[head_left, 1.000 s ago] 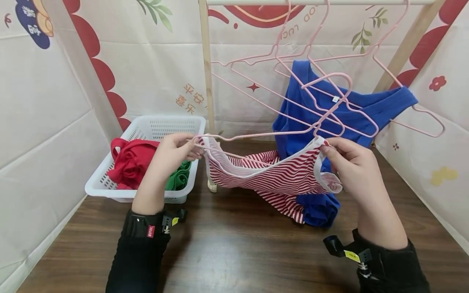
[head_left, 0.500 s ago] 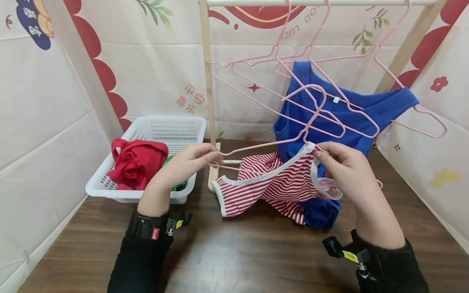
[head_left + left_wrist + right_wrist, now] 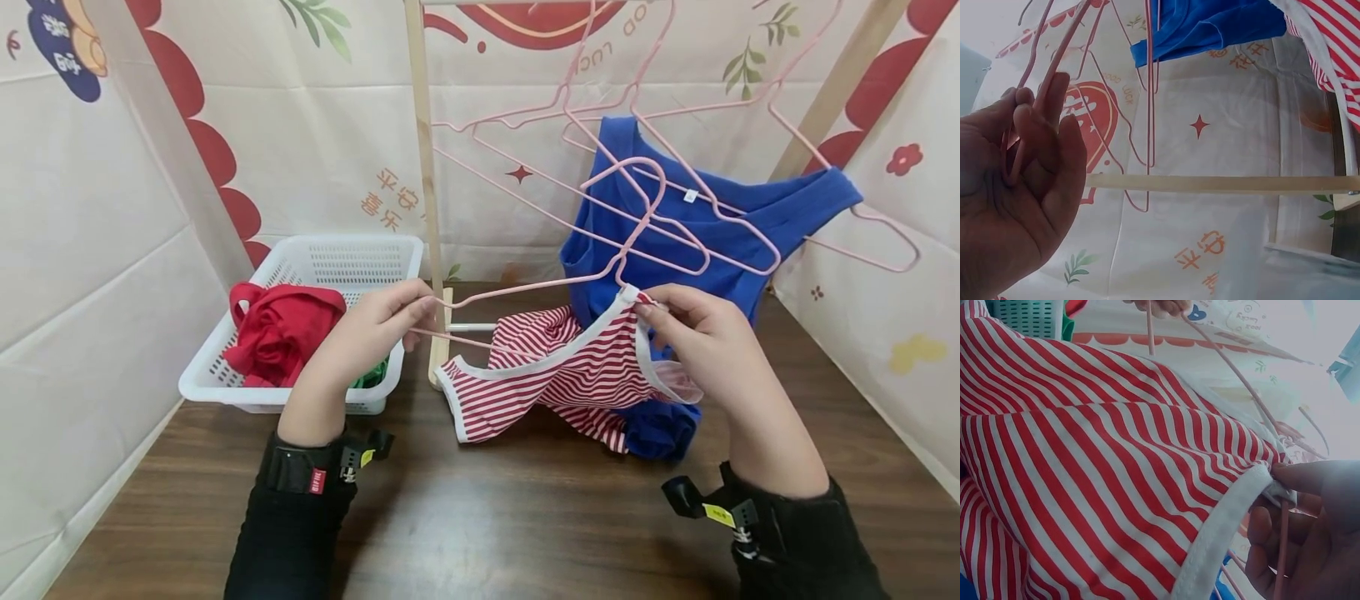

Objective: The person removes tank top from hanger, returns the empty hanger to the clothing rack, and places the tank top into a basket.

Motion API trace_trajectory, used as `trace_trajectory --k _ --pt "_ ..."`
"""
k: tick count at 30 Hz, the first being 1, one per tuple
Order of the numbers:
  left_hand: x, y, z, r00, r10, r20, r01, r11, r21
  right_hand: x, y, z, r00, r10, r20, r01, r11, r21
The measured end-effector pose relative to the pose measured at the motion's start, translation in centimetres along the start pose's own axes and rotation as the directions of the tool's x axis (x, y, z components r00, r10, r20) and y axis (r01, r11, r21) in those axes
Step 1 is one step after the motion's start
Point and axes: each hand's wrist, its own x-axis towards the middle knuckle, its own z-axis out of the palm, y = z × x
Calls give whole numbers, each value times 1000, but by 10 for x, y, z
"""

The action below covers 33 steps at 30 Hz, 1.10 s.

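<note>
My left hand [image 3: 367, 337] grips the left end of a pink clothes hanger [image 3: 525, 291]; the left wrist view shows the hanger's bent end between the thumb and fingers. A red-and-white striped tank top [image 3: 585, 371] hangs from the hanger's other side. With thumb and fingers my right hand [image 3: 708, 350] pinches its right shoulder strap, and in the right wrist view the hanger [image 3: 1283, 550] comes out through the white-trimmed armhole there. The left strap [image 3: 468, 400] droops below the hanger, off its left arm. The hanger's hook stands up in the middle.
Behind, several pink hangers [image 3: 517, 167] hang from a rack with a wooden post [image 3: 423, 167]; one carries a blue tank top [image 3: 675, 217]. To the left, a white basket [image 3: 360, 258] holds a red garment [image 3: 281, 333] and a green one [image 3: 371, 375]. Printed cloth walls surround the table [image 3: 465, 517].
The tank top's left strap has come off the hanger's left end and dropped. The hanger has shifted left and lower, with its left end still in my left hand; my right hand keeps its pinch.
</note>
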Motion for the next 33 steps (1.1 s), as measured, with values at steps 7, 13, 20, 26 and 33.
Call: trace_trajectory --k 7,13,20,26,33 --pt "-3 0 -8 995 -5 -96 10 998 57 0 0 -2 1000 0 3 0 1000 -16" --pt "-8 -4 -18 986 10 -169 1 998 67 0 0 -4 1000 21 -13 -22 998 -50" --pt "-16 -7 -30 976 -1 -220 14 998 56 2 3 -6 1000 14 -28 -17 996 -92" --pt "-19 -9 -36 967 16 -255 1 998 66 2 5 -11 999 41 -2 -41 997 -68" --pt "-25 -8 -43 958 11 -286 13 997 80 2 8 -11 999 32 13 -31 996 -82"
